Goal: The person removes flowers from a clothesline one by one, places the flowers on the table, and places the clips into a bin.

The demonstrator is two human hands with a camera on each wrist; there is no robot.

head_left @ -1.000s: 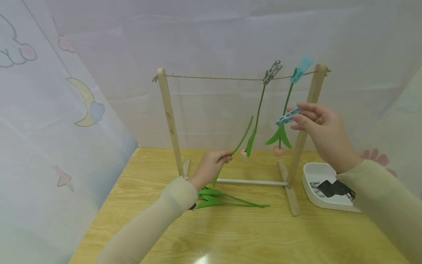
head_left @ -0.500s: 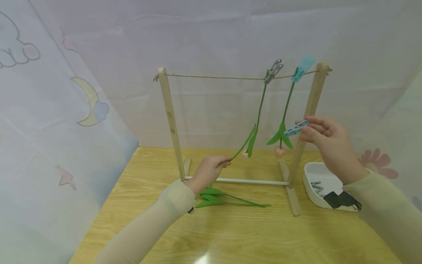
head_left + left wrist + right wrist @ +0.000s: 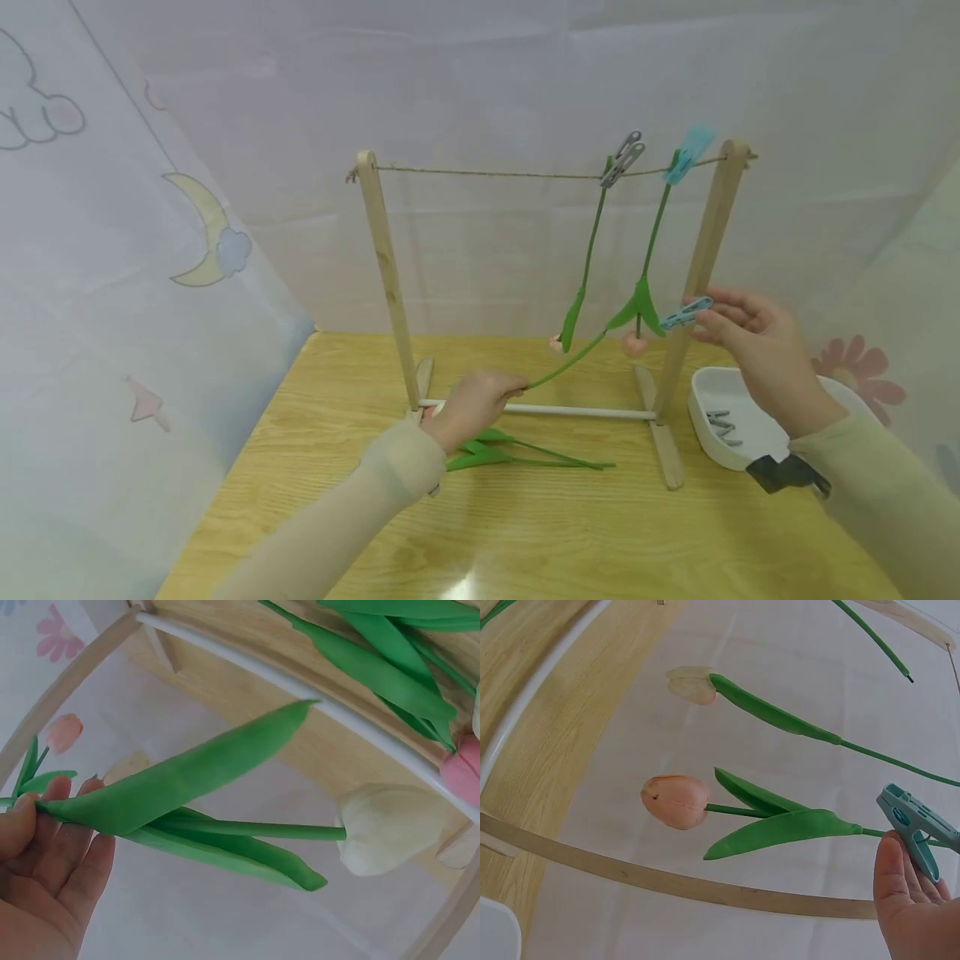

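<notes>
My left hand (image 3: 480,404) pinches a white artificial tulip (image 3: 386,829) by its green stem, below the rope. In the head view the stem's free end slants up to the right; the bloom is hidden behind the hand. On the right, my right hand (image 3: 750,346) holds a light blue clothespin (image 3: 686,312) between thumb and fingers, in front of the right post. Two tulips hang head-down from the rope (image 3: 487,172): a pale one under a grey clothespin (image 3: 622,164), and a peach tulip (image 3: 676,801) under a bright blue clothespin (image 3: 690,156).
The rope spans a wooden rack (image 3: 388,279) with a white crossbar (image 3: 577,412) low down. Several tulips lie on the table (image 3: 540,533) near it, a pink bloom (image 3: 461,771) among them. At right, a white tray (image 3: 701,421) contains grey clothespins (image 3: 722,427).
My left hand has sunk a little, and the stem's tip has swung down to the right. My right hand has moved down and right, still holding the clothespin.
</notes>
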